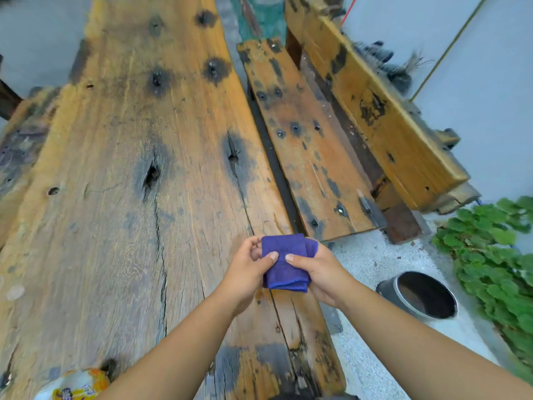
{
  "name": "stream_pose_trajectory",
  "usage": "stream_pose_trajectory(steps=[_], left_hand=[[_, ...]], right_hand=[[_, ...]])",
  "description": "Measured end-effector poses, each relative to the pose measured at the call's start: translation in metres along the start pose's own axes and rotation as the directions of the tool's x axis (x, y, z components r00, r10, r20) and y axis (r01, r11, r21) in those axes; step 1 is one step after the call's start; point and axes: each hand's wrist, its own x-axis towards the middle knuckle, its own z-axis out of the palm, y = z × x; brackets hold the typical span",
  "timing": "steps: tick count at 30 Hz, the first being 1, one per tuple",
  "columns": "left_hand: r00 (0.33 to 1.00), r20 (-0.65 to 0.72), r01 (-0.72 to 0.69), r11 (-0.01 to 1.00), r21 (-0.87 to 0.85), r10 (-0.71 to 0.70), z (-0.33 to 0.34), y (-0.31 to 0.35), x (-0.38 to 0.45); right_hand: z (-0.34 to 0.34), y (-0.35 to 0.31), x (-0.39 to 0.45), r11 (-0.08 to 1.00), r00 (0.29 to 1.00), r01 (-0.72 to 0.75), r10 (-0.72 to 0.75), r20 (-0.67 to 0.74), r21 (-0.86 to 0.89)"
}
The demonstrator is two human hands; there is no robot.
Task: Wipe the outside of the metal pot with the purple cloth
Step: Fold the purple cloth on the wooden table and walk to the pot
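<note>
A folded purple cloth (284, 264) is held between both hands just above the right edge of the wooden table (129, 197). My left hand (248, 269) grips its left side with the thumb on top. My right hand (320, 272) holds its right side, thumb pressed on the cloth. The metal pot (386, 291) lies on its side on the pale concrete ground to the right, apart from my hands, its dark open mouth turned up towards me.
A wooden bench (311, 157) with a plank backrest (383, 116) runs along the table's right side. Green leafy plants (496, 255) grow at the right edge beside the pot. A white and orange packet (75, 385) lies on the table's near left corner.
</note>
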Motion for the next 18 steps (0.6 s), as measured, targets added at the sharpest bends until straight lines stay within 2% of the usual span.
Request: stream_pose_trajectory(steps=[2, 4, 10, 15, 18], left_hand=[[0.991, 0.110, 0.076, 0.997, -0.005, -0.074, 0.007, 0.002, -0.014], [0.973, 0.193, 0.114, 0.990, 0.079, -0.128, 0.011, 0.001, -0.026], [0.927, 0.323, 0.100, 0.956, 0.274, -0.189, 0.029, -0.018, -0.051], [0.880, 0.414, 0.081, 0.933, 0.351, -0.233, 0.061, -0.042, -0.064], [0.852, 0.465, 0.038, 0.914, 0.404, -0.240, 0.091, -0.057, -0.077]], right_hand=[[-0.003, 0.004, -0.024, 0.999, 0.999, 0.022, -0.020, -0.042, 0.032], [-0.006, 0.009, -0.049, 0.999, 0.996, 0.036, -0.033, -0.084, 0.033], [-0.018, 0.029, -0.113, 0.994, 0.956, 0.110, -0.108, -0.274, -0.009], [-0.039, 0.045, -0.157, 0.975, 0.849, 0.222, -0.197, -0.490, -0.008], [-0.058, 0.057, -0.189, 0.966, 0.757, 0.258, -0.213, -0.618, -0.017]])
